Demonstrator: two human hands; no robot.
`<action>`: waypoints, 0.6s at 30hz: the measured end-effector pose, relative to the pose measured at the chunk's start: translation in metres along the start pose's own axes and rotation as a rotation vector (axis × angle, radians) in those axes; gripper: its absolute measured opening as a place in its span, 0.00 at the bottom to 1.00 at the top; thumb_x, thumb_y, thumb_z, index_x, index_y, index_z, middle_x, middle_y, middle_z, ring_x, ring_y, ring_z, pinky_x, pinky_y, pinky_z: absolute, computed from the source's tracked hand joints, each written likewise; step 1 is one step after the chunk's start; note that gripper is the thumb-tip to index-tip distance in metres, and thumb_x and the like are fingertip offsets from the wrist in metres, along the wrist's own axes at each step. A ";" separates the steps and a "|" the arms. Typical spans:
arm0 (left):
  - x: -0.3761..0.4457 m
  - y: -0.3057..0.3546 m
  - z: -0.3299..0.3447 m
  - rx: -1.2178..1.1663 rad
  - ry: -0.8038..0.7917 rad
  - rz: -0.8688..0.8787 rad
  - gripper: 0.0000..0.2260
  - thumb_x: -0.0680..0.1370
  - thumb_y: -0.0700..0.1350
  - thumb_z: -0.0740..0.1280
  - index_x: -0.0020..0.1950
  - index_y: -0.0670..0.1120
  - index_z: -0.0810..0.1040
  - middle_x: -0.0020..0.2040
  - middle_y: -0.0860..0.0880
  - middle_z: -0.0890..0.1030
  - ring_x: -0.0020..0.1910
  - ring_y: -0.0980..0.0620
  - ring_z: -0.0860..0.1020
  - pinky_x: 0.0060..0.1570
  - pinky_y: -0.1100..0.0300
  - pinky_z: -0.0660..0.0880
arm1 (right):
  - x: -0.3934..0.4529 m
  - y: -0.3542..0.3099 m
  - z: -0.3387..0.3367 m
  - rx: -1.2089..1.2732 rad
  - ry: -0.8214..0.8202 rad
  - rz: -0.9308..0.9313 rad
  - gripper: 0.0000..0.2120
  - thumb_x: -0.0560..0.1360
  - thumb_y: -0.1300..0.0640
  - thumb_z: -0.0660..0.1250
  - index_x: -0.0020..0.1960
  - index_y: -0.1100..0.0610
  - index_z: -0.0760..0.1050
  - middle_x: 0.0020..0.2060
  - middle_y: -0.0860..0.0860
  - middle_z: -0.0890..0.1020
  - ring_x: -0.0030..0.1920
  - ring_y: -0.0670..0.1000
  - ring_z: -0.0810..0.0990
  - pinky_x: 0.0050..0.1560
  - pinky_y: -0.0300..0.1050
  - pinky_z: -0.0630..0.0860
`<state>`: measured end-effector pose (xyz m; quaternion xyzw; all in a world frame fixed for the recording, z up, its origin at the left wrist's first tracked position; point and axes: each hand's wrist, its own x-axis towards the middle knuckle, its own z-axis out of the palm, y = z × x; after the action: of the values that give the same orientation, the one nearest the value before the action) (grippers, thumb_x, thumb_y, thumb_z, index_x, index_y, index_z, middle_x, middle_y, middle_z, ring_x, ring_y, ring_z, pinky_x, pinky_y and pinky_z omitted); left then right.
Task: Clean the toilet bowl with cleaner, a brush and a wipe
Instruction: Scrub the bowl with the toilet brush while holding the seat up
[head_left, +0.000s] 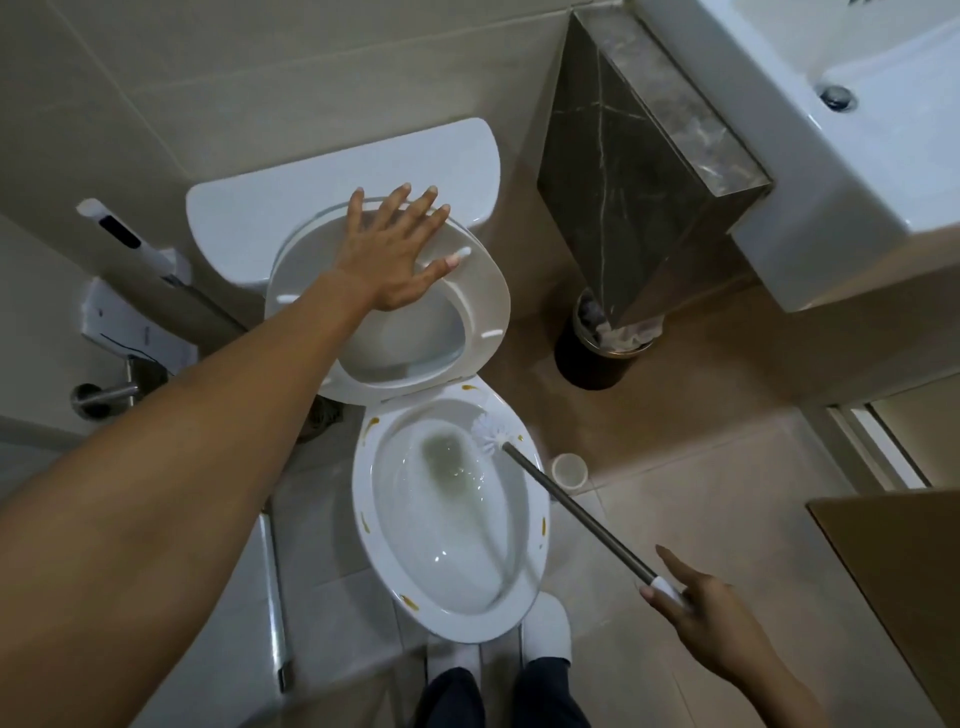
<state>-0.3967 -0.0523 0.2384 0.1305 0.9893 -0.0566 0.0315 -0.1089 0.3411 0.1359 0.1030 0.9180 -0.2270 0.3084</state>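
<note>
Pressing my spread left hand (397, 249) flat against the raised seat (488, 306), I pinch the brush (571, 509) handle's end in my right hand (696, 608), bristles on the bowl (374, 540) rim

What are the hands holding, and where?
Right hand pinches the brush at its white handle end. Left hand holds nothing, pressing flat on the raised seat.

I can read no text, brand, number or sign anywhere from here. The white wall unit (136, 322) left of the toilet carries some dark marks, but they are too small and blurred for me to make out as letters.
</note>
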 end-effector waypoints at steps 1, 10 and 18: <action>0.002 0.001 0.000 0.009 0.002 0.003 0.34 0.76 0.68 0.37 0.79 0.54 0.45 0.79 0.52 0.44 0.77 0.49 0.42 0.70 0.38 0.36 | -0.001 0.005 -0.002 0.013 0.012 0.026 0.31 0.75 0.40 0.64 0.75 0.47 0.62 0.38 0.50 0.81 0.42 0.47 0.79 0.44 0.41 0.74; 0.017 0.022 0.007 0.193 0.007 0.079 0.34 0.76 0.65 0.35 0.79 0.50 0.46 0.79 0.49 0.45 0.77 0.49 0.41 0.69 0.40 0.32 | 0.042 0.027 0.007 0.102 0.086 0.163 0.32 0.77 0.43 0.64 0.76 0.56 0.61 0.63 0.60 0.78 0.61 0.59 0.78 0.58 0.49 0.74; 0.029 0.030 0.020 0.305 0.045 0.120 0.34 0.76 0.64 0.36 0.79 0.49 0.49 0.79 0.50 0.49 0.77 0.51 0.45 0.70 0.44 0.32 | 0.090 0.031 0.028 0.195 0.045 0.321 0.32 0.78 0.44 0.63 0.75 0.61 0.62 0.70 0.58 0.71 0.68 0.59 0.71 0.66 0.48 0.68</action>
<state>-0.4156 -0.0181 0.2129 0.1941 0.9601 -0.2012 -0.0073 -0.1557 0.3590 0.0499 0.2828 0.8700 -0.2605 0.3085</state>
